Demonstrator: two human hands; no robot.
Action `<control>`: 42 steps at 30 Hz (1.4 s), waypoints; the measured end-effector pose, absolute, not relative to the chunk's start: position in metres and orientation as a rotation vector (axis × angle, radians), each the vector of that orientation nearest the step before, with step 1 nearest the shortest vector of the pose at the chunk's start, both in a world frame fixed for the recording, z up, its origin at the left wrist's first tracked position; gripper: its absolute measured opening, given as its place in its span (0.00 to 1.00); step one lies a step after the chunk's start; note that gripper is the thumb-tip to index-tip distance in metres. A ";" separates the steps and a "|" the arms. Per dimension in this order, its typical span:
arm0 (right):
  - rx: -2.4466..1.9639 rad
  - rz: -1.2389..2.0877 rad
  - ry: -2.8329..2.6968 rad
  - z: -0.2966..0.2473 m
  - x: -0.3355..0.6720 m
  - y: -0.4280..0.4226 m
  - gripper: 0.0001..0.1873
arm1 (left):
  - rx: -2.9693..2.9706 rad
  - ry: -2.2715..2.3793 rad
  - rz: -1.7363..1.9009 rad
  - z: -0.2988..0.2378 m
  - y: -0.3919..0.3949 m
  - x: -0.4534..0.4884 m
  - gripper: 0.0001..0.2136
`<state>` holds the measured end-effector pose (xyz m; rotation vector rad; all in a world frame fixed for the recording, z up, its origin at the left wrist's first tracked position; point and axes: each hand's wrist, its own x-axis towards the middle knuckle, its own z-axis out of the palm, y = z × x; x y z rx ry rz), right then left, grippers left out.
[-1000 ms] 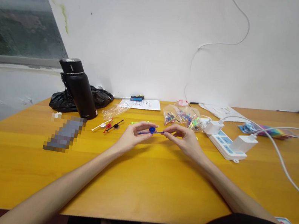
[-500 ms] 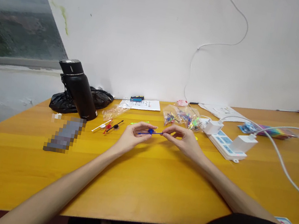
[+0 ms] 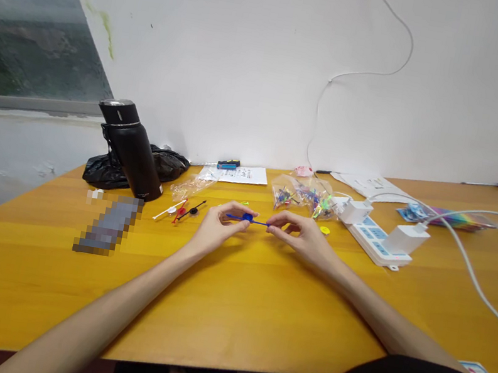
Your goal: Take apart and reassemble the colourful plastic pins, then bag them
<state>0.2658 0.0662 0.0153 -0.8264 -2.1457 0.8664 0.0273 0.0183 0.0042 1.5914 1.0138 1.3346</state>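
A blue spinner arrow (image 3: 258, 222) with a small round hub is held level between my hands, above the table. My left hand (image 3: 218, 226) pinches it at the hub, thumb below and fingers above. The fingertips of my right hand (image 3: 301, 235) close on its right end. To the left lie a white spinner arrow (image 3: 171, 210), a red spinner arrow (image 3: 180, 211) and a black spinner arrow (image 3: 194, 210). A yellow round piece (image 3: 324, 230) sits just beyond my right hand. Behind my left hand, a bit of a yellow-green piece (image 3: 245, 203) shows.
Clear bags of colourful parts (image 3: 307, 196) lie behind my hands. A black bottle (image 3: 133, 151) and a pixelated flat object (image 3: 109, 224) are left. A white power strip (image 3: 376, 243) with chargers and cables is right. A screwdriver (image 3: 228, 164) rests on paper at the back.
The blue spinner arrow has turned from a slight tilt to nearly level. My right hand has dropped slightly and moved a little left, uncovering more of the yellow round piece.
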 end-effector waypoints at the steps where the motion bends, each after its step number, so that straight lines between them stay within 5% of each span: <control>1: -0.827 0.868 -2.153 0.015 0.266 0.066 0.15 | 1.598 1.023 1.325 0.005 0.018 0.027 0.12; 42: -0.725 1.107 -2.435 0.010 0.264 0.059 0.17 | 1.400 0.875 1.270 0.002 0.021 0.026 0.19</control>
